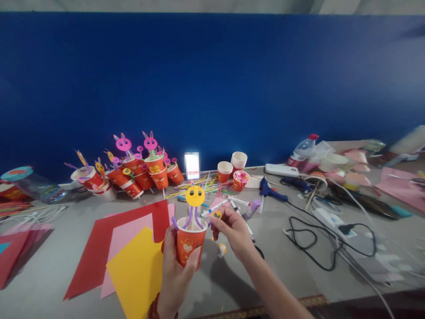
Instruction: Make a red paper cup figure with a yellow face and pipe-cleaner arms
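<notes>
My left hand [177, 274] is wrapped round a red paper cup [191, 243] and holds it upright above the table. Purple pipe cleaners [190, 218] rise from the cup, topped by a round yellow paper face [195, 196] with two eye holes. At the cup's right rim, my right hand [232, 230] pinches a small yellow paper disc [217, 215] with a dark mark on it. The disc is beside the end of a purple pipe cleaner. Below the right hand, another small yellow piece [222, 249] lies on the table with a white strip on it.
Red card [96, 248] and yellow card [136, 270] lie at left. Decorated red cups [133, 177] crowd the back left. A glue gun [270, 190] and its black cable [305, 243] are at right, near a power strip [328, 221]. Plain cups [225, 170] stand behind.
</notes>
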The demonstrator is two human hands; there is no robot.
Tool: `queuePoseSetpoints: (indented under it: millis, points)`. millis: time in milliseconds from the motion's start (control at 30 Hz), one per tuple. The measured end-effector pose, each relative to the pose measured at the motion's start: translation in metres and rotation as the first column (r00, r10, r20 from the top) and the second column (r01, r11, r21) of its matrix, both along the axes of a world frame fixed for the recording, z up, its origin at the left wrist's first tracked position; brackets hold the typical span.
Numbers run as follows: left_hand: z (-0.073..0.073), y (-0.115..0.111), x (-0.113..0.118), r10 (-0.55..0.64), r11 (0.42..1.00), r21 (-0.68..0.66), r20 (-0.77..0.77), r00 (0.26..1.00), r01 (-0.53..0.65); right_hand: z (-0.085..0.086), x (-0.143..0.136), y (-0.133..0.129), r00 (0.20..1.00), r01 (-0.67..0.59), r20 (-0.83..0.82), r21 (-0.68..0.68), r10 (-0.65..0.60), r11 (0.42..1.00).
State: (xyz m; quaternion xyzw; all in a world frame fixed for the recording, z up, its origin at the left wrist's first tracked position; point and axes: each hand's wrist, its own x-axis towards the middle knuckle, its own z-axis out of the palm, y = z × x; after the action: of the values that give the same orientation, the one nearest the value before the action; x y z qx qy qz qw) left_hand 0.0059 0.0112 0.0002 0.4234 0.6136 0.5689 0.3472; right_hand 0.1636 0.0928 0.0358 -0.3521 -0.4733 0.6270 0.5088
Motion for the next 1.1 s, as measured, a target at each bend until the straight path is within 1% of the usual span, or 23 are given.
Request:
queuePoseSetpoints:
  millis: [100, 200, 367, 500, 667, 867, 1000, 1100]
  points:
    - [-0.0049, -0.0003, -0.0003, 0.034, 0.999, -0.017, -0.033, 0.999, -0.035, -0.0014, -0.0010, 0.0000, 1.000, 0.029, -0.004, -0.002, -0.029, 1.000]
    - [-0.0079, -0.0003, -0.0002, 0.033, 0.999, -0.030, -0.028, 0.999, -0.034, -0.0008, -0.0020, -0.0004, 0.999, 0.041, -0.014, -0.001, -0.041, 0.999]
    - [-0.0050, 0.0001, 0.0014, 0.049, 0.998, -0.034, -0.016, 0.999, -0.050, 0.0015, -0.0036, -0.0018, 0.998, 0.043, -0.041, 0.002, -0.043, 0.999]
    - [-0.0024, 0.0012, 0.0034, 0.025, 0.999, -0.023, 0.005, 1.000, -0.025, 0.0011, -0.0032, -0.0020, 0.998, 0.054, -0.030, 0.009, -0.054, 0.999]
    - [-0.0054, 0.0015, 0.0035, 0.034, 0.998, -0.056, 0.021, 0.999, -0.033, -0.0012, -0.0017, -0.0020, 0.997, 0.071, -0.023, 0.025, -0.070, 0.997]
    - [-0.0056, 0.0019, 0.0029, 0.034, 0.998, -0.051, 0.068, 0.997, -0.030, -0.0008, -0.0021, -0.0029, 0.999, 0.003, -0.037, 0.003, -0.003, 1.000]
    - [-0.0056, 0.0015, 0.0043, 0.047, 0.998, -0.041, 0.065, 0.997, -0.044, -0.0022, -0.0037, -0.0025, 0.998, 0.051, -0.033, -0.001, -0.051, 0.999]
    - [-0.0067, 0.0020, 0.0034, 0.061, 0.997, -0.057, 0.040, 0.997, -0.059, -0.0029, -0.0029, -0.0012, 0.999, 0.036, -0.006, -0.002, -0.036, 0.999]
